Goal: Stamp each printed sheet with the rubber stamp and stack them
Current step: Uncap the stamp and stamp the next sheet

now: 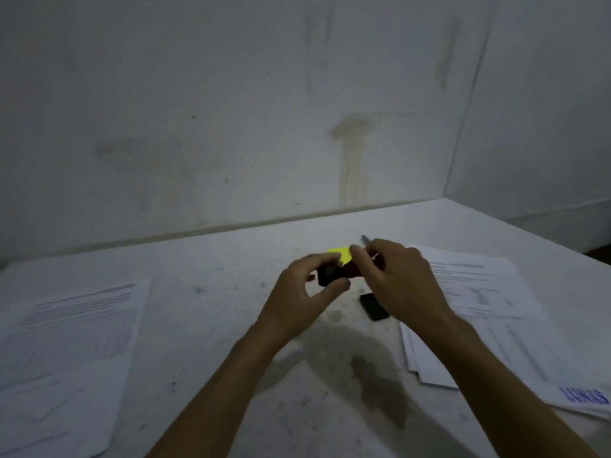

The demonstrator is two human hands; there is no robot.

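Note:
Above the middle of the white table (pixel 215 292), both hands meet on the rubber stamp (pixel 330 274), a small black and dark red object. My left hand (pixel 307 295) pinches its black end between thumb and fingers. My right hand (pixel 396 279) grips the red end from the right, fingers curled. A small black lid or pad (pixel 375 307) lies flat on the table just below my right hand. Printed sheets (pixel 69 352) lie at the left. A fanned stack of printed sheets (pixel 489 312) lies at the right; its near sheet carries a blue stamp mark (pixel 583 396).
A yellow sticky-note pad (pixel 340 252) and a pen (pixel 366 241) lie just beyond my hands. A stained wall stands close behind the table, and a second wall closes the corner at the right. Dark smudges mark the tabletop near me.

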